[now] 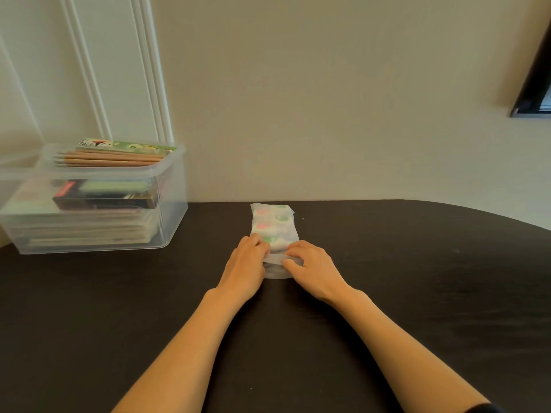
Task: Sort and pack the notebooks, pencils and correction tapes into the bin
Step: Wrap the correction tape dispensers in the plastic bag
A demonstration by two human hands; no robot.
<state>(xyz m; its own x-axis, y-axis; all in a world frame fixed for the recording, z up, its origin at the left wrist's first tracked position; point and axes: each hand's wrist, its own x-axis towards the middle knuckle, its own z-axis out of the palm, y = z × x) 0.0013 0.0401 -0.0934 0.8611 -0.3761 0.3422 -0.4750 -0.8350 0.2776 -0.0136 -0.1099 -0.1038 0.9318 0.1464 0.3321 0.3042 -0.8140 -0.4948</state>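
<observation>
One packet: we see a clear packet of correction tapes (pixel 272 225) lying flat on the dark tabletop (pixel 387 293) near its far edge. Pink and green shapes show through the wrap.
Left hand: our left hand (pixel 246 268) sits at the packet's near left corner, fingers curled down over the edge and gripping it.
Right hand: our right hand (pixel 313 272) pinches the packet's clear near flap from the right, fingers bent on top of it.
Hands together: both hands hold the same near end, almost touching each other.
Bin: a clear plastic bin (pixel 176 186) stands on the tabletop well to the left of the packet, by the wall.
Bin contents: notebooks (pixel 89 231) lie stacked flat at the bottom with a dark box (pixel 107 201) above them. Pencils (pixel 113 159) lie side by side across the top, just in front of a green printed pack (pixel 128 145).
Surroundings: we see a pale wall (pixel 328 99) behind the tabletop and a dark frame (pixel 533 79) at the upper right.
</observation>
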